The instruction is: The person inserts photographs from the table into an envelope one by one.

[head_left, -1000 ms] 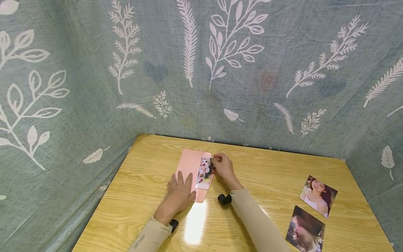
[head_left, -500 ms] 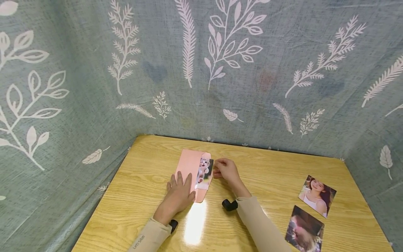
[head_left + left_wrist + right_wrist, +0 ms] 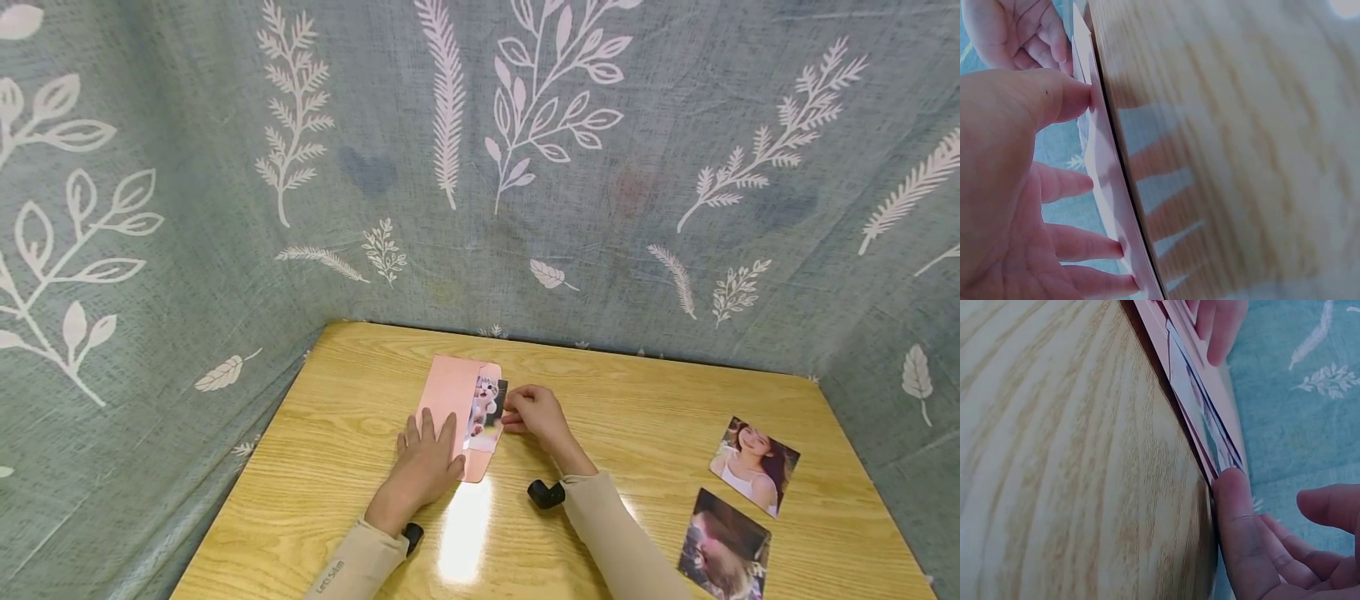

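A pink envelope [image 3: 448, 385] lies on the table, its opening facing right. A kitten photo [image 3: 484, 414] sits partly inside it, with its right portion showing over the flap. My left hand [image 3: 429, 454] rests on the envelope with fingers spread, and in the left wrist view its fingertips press the pink paper [image 3: 1105, 159]. At the photo's right edge is my right hand [image 3: 542, 418]. In the right wrist view one fingertip [image 3: 1232, 481] of it touches the edge of the photo and envelope, while the thumb [image 3: 1329, 503] stands apart.
Two more photos lie at the right of the wooden table [image 3: 622, 417]: a portrait of a person [image 3: 756, 467] and, nearer, a dark pinkish picture [image 3: 724, 546]. A grey-green leaf-patterned cloth [image 3: 480, 242] hangs behind and at the sides.
My right hand has let go of the photo's upper right corner, drawn back a little, and come to the edge lower down. The left hand has stayed put.
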Tool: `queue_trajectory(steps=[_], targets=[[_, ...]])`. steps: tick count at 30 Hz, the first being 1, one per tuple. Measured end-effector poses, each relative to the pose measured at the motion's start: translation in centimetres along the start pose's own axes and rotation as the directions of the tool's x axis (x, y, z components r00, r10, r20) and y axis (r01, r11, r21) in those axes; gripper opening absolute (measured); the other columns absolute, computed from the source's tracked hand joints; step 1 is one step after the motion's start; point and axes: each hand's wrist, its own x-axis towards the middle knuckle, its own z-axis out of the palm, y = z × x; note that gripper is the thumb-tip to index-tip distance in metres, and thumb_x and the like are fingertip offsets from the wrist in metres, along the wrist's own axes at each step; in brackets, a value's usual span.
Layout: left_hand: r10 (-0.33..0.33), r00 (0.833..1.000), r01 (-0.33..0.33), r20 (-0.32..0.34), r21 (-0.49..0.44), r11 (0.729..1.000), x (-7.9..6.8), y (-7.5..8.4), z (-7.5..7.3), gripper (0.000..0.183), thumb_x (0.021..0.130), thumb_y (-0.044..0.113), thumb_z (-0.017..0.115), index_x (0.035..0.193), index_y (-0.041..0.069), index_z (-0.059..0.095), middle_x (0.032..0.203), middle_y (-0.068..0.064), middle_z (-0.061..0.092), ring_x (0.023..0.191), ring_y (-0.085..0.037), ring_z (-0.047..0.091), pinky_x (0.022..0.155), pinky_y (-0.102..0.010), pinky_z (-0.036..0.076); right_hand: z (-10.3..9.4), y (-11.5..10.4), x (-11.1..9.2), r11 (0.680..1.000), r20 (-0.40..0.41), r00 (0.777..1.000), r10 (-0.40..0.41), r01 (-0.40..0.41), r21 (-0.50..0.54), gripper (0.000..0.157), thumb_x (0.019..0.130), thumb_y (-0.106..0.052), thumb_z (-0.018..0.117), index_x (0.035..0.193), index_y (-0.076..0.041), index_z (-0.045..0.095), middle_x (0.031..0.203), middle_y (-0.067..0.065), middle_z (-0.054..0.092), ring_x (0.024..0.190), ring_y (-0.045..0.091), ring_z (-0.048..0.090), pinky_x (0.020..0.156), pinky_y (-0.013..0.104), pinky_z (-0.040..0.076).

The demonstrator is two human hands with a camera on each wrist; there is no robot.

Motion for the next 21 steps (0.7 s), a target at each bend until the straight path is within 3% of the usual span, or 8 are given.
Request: queue_trajectory(steps=[13,21], targets=[[0.009,1.0,-0.009,-0.011,0.024,1.0,-0.05,-0.1,0.05,0.068,0.089,0.042,0.053,0.145,0.012,0.029,0.143,-0.033,0.018,0.128,-0.054,0.013,0.096,-0.066,0.019,0.19,-0.13,-0.18,1.0,0.019,1.0,0.016,-0.017,0.02,0.035,0.094,-0.016,0.051,0.121,0.006,0.05,0.104,0.027,0.058,0.082,0.04,0.063,0.066,0.043,0.053],[0.015,1.0,-0.015,-0.017,0.023,1.0,-0.09,-0.09,0.02,0.068,0.089,0.042,0.053,0.144,0.012,0.03,0.143,-0.033,0.019,0.128,-0.055,0.013,0.096,-0.066,0.019,0.61,-0.16,-0.12,1.0,0.003,1.0,0.019,-0.019,0.025,0.032,0.094,-0.016,0.052,0.119,0.004,0.052,0.102,0.024,0.06,0.078,0.035,0.065,0.064,0.041,0.053]])
